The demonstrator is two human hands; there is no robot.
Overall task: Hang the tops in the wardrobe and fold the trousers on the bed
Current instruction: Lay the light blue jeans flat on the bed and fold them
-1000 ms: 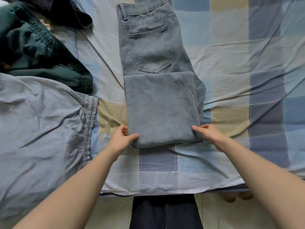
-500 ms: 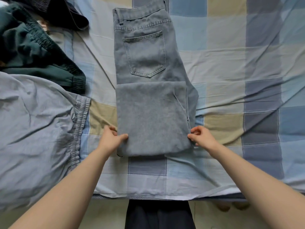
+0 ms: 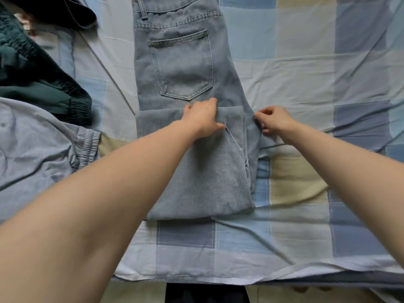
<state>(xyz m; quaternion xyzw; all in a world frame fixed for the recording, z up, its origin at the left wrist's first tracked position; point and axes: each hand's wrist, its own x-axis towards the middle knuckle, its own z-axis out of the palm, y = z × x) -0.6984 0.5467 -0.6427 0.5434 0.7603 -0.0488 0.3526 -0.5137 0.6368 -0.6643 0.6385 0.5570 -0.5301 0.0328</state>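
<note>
Light grey-blue jeans lie on the checked bed sheet, back pocket up and waistband at the far end. Their legs are folded up over the thighs into a flat panel. My left hand rests flat on the far edge of this folded panel, just below the pocket. At the jeans' right side edge, my right hand has its fingers curled and pinches the denim.
Dark green elastic-cuffed trousers and a dark garment lie at the far left. Pale blue-grey trousers with an elastic waist are spread at the left. The bed's near edge runs along the bottom.
Both hands left the near corners of the folded jeans and moved up. The left now lies on the fold's far edge and the right pinches the right side edge. The view moved closer.
</note>
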